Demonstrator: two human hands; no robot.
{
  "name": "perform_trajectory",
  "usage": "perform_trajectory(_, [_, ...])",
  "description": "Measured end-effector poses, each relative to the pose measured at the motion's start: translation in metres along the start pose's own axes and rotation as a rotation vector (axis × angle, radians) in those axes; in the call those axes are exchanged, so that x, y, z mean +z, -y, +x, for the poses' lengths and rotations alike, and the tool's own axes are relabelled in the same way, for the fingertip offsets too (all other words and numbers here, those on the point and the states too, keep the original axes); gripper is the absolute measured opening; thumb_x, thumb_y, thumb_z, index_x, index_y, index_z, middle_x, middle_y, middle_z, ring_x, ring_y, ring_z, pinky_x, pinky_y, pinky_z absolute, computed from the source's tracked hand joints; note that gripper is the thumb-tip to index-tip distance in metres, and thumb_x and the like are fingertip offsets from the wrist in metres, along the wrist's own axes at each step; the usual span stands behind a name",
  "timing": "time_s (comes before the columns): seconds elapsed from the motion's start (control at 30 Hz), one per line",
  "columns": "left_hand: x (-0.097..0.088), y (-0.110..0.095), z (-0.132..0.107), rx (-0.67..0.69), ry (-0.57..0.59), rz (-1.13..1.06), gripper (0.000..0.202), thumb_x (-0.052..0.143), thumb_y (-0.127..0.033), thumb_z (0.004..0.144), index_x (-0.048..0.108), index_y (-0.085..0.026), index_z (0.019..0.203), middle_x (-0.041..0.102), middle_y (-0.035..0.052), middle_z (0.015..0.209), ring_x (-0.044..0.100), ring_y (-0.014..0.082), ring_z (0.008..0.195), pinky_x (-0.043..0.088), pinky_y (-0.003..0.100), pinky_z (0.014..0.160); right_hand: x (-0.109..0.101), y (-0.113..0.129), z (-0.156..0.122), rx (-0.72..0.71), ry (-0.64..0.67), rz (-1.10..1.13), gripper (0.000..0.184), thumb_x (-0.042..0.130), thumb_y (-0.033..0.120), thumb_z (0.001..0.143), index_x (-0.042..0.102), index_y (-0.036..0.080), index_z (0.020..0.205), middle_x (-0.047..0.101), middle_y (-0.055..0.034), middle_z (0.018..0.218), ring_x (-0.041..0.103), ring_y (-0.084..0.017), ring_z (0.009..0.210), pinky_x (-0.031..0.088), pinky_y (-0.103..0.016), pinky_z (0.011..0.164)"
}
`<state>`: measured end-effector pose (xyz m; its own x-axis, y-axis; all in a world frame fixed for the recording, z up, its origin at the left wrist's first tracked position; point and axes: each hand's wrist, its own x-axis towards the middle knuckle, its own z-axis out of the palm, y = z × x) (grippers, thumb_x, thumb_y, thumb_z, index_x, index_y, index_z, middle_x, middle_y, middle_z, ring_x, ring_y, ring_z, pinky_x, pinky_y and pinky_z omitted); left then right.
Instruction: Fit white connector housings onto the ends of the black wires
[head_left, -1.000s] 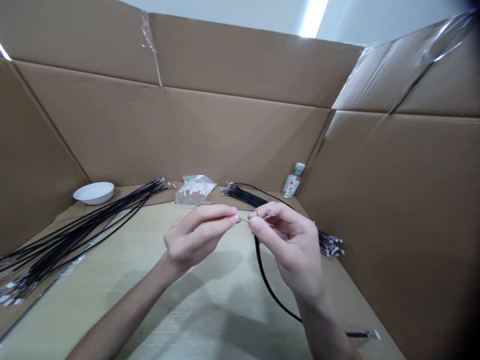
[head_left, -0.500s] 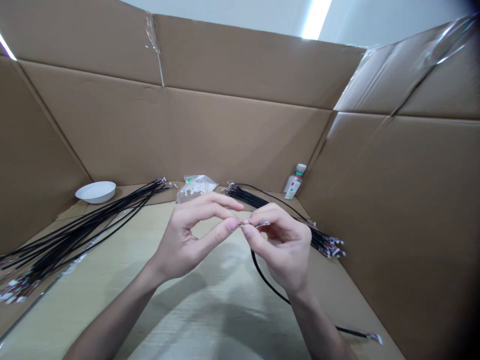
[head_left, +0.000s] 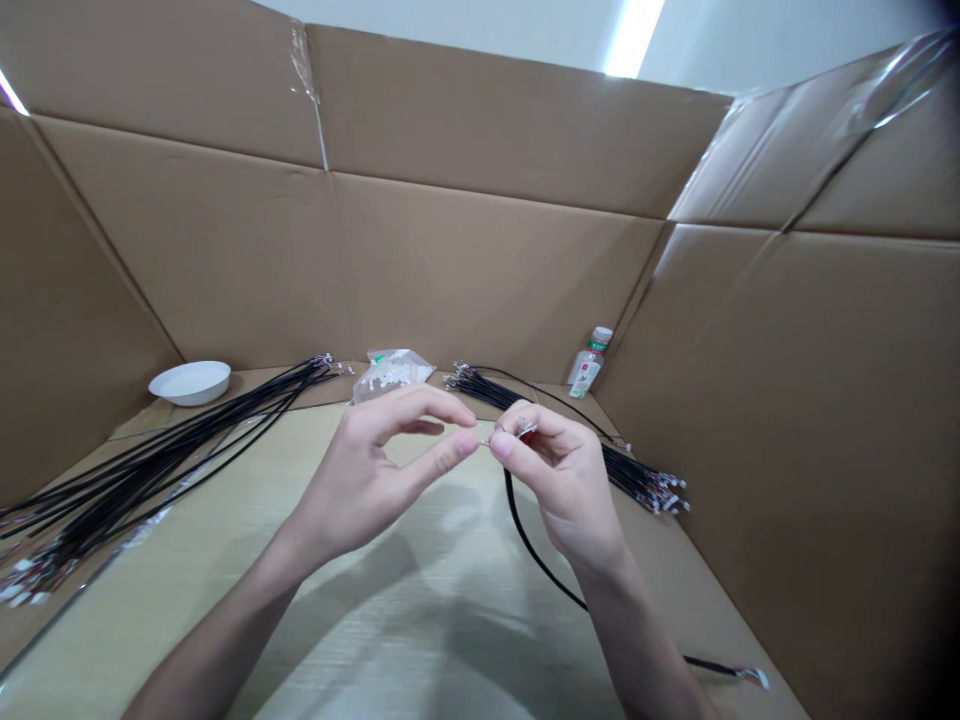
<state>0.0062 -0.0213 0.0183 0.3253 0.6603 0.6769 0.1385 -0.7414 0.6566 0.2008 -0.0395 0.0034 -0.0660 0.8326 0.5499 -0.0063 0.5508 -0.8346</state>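
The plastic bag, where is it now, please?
In the head view, the plastic bag lies at the back, left of centre, partly hidden by the left hand.

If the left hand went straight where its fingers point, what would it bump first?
Probably the tiny wire end poking out of the right hand, then that hand itself. Depth is hard to judge.
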Motion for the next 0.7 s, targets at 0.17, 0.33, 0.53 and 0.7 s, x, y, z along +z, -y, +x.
perform_trajectory(0.17, [-0.002,0.001,0.0,-0.32,0.149,-0.306,0.021,0.068,-0.04,0.098,0.08,-0.022,0.098,0.075,0.0024,0.084,0.071,0.0125,0.078,0.059,0.018,0.068,0.003,0.001,-0.001,-0.167,-0.105,-0.143,0.014,0.073,0.023,0.088,0.066,0.02,0.076,0.061,0.0022,0.072,0.051,-0.012,0.066,0.043,-0.026,0.062])
perform_trajectory(0.33, [0.002,0.006,0.001,-0.451,0.145,-0.486,0.013,0.08,-0.034,0.09,0.082,-0.022,0.096,0.078,0.0056,0.093,0.073,0.0136,0.085,0.06,0.018,0.072,0.004,0.002,-0.001,-0.188,-0.146,-0.175,0.013,0.072,0.021,0.087,0.066,0.02,0.075,0.063,0.0012,0.073,0.053,-0.013,0.066,0.045,-0.028,0.061])
perform_trajectory(0.53, [0.006,0.011,0.003,-0.495,0.133,-0.679,0.008,0.086,-0.027,0.082,0.084,-0.022,0.087,0.077,0.0038,0.082,0.068,0.0105,0.074,0.058,0.016,0.067,-0.003,0.007,-0.002,-0.208,-0.091,-0.178,0.013,0.072,0.02,0.089,0.066,0.02,0.077,0.063,0.0013,0.073,0.056,-0.013,0.066,0.047,-0.027,0.06])
perform_trajectory(0.7, [0.007,0.013,0.004,-0.538,0.214,-0.802,0.006,0.086,-0.026,0.081,0.085,-0.022,0.085,0.075,0.0026,0.074,0.067,0.0088,0.068,0.058,0.015,0.064,-0.01,0.017,-0.004,-0.422,-0.017,-0.364,0.013,0.074,0.008,0.084,0.069,0.02,0.081,0.068,0.0013,0.075,0.06,-0.013,0.07,0.049,-0.03,0.065])
